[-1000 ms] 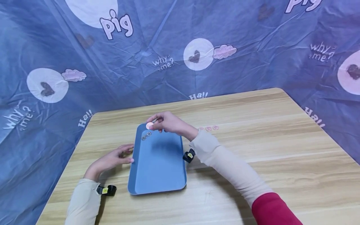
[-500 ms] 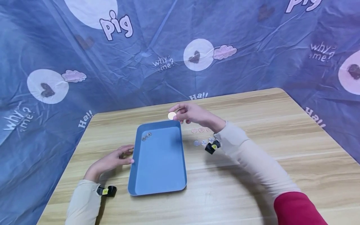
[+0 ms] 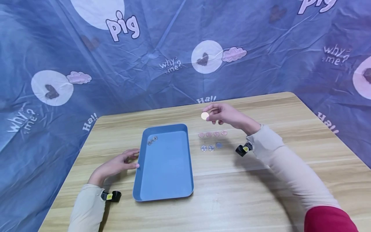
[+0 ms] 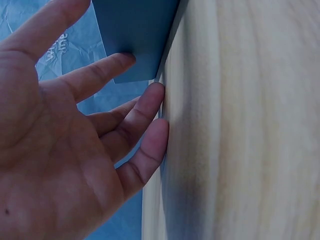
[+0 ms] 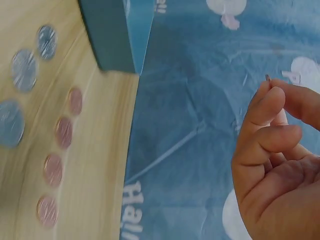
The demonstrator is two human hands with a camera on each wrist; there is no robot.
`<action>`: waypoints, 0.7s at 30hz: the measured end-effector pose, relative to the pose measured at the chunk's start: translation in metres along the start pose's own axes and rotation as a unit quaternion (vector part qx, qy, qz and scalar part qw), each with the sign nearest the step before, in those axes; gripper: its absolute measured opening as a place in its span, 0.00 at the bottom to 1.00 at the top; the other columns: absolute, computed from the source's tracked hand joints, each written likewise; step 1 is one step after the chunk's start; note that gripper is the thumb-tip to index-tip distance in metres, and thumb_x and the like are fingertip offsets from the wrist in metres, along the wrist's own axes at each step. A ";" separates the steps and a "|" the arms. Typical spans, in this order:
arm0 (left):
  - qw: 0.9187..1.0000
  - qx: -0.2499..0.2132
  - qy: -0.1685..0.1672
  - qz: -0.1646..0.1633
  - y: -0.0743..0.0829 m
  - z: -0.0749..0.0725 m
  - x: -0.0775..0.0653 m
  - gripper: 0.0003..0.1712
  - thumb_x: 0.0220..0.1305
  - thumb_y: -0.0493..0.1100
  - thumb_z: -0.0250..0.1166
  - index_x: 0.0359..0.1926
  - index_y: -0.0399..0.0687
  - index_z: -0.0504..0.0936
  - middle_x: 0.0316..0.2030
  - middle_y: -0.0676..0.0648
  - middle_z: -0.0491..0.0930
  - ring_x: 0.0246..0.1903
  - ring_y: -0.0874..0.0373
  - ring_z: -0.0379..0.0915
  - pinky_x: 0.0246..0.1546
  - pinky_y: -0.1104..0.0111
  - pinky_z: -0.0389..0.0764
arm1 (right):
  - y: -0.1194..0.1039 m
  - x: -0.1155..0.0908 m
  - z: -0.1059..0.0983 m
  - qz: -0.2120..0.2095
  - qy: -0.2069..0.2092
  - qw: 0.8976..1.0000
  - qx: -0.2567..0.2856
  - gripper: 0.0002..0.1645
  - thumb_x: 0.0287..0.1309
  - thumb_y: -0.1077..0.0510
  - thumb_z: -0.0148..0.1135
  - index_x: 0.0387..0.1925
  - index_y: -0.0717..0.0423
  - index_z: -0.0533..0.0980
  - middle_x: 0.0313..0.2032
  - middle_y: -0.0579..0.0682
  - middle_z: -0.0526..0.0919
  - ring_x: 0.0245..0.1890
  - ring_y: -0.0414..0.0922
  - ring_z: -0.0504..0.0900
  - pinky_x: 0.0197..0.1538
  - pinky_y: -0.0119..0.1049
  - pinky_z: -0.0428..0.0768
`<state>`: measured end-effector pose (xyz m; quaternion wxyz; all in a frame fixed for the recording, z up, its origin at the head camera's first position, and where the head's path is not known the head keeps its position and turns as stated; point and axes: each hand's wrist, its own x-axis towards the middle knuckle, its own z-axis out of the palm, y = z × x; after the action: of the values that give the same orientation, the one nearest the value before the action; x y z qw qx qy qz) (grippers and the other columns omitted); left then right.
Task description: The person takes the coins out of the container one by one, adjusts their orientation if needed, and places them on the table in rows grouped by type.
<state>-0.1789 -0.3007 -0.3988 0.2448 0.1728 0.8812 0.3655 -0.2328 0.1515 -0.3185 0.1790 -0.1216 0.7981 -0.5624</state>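
My right hand (image 3: 230,116) pinches a round coin (image 3: 204,115) between thumb and fingertips, raised behind two rows of coins on the table. In the right wrist view, only the thin edge of this coin (image 5: 268,79) shows. Several copper-pink coins (image 3: 216,133) form the far row, and silver ones (image 3: 211,148) lie nearer. Left of them stands a shallow blue tray (image 3: 192,174); two dark silver coins (image 3: 152,140) lie near its far left corner. Against the tray's left wall rests my left hand (image 3: 116,166), fingers spread, fingertips at the wall in the left wrist view.
The wooden table (image 3: 249,193) extends well to the right of the coins. A blue printed cloth (image 3: 162,80) hangs behind the table's far edge. Each wrist carries a small black camera (image 3: 244,149).
My right hand has carried the coin rightward, from over the tray's far left corner to behind the coin rows, uncovering them. My left hand has stayed at the tray.
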 end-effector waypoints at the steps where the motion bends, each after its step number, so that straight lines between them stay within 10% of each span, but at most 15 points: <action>1: 1.000 0.001 0.000 -0.001 0.000 0.000 0.000 0.42 0.65 0.54 0.62 0.74 0.45 0.57 0.71 0.34 0.56 0.69 0.32 0.52 0.65 0.39 0.60 | 0.003 -0.001 -0.003 0.002 0.004 1.000 0.003 0.22 0.61 0.64 0.60 0.57 0.62 0.70 0.29 0.41 0.81 0.26 0.37 0.75 0.27 0.27 0.69; 21: 1.000 0.000 -0.002 -0.010 0.002 0.000 -0.001 0.43 0.65 0.55 0.62 0.74 0.46 0.56 0.72 0.35 0.54 0.69 0.33 0.52 0.65 0.39 0.61 | 0.053 -0.019 -0.045 0.051 0.042 0.998 0.003 0.27 0.62 0.62 0.60 0.60 0.66 0.66 0.26 0.38 0.81 0.26 0.36 0.75 0.26 0.27 0.69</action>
<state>-0.1778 -0.3006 -0.3970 0.2500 0.1653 0.8825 0.3624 -0.2343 0.2156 -0.3515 0.1744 -0.0563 0.8082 -0.5597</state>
